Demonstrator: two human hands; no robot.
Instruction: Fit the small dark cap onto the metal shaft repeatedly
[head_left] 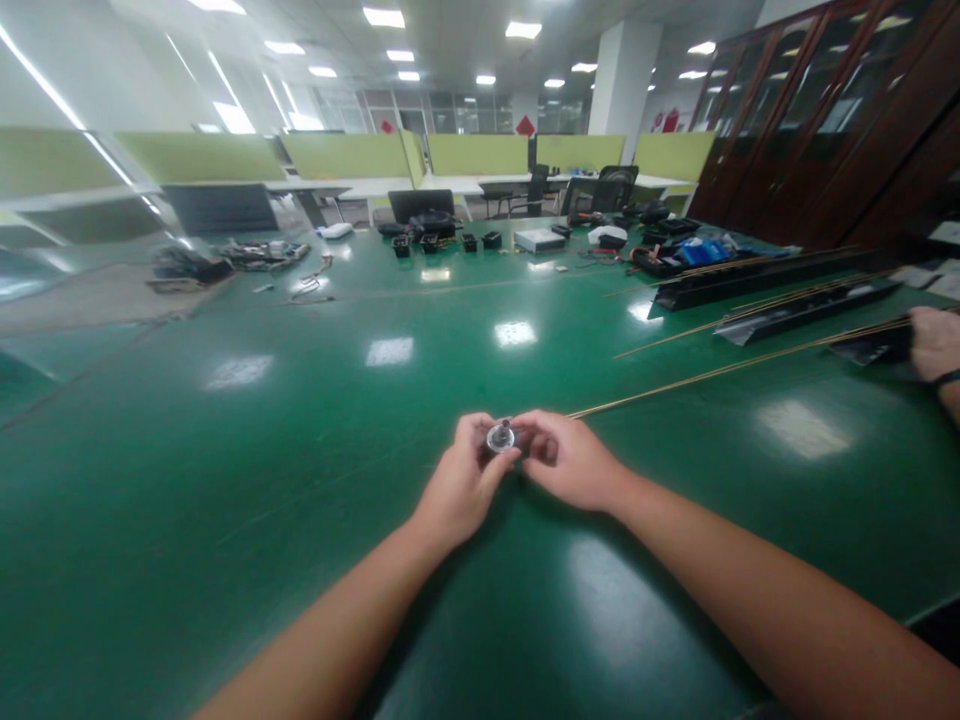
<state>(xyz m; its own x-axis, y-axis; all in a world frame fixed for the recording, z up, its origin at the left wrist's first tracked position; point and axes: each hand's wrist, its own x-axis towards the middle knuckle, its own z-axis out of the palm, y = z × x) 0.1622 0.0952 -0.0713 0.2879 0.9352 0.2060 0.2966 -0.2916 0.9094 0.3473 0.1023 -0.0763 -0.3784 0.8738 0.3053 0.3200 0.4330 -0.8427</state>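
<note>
A small round silvery metal part [500, 437], disc-shaped with a short stub on top, is held just above the green table. My left hand [469, 480] is closed around its left side, with the thumb across the front. From the right, my right hand [566, 455] meets it, fingers curled and fingertips close to the stub. What those right fingers pinch, if anything, is too small and blurred to make out. Thin yellowish rods [675, 385] run from behind my right hand toward the far right.
Black angled channels [810, 308] lie at the right, where another person's hand [936, 345] rests near one. Small black boxes [469, 243], a white box [539, 240] and a blue item [705, 250] stand along the far side of the green table [337, 400]. Circuit boards [266, 255] lie far left.
</note>
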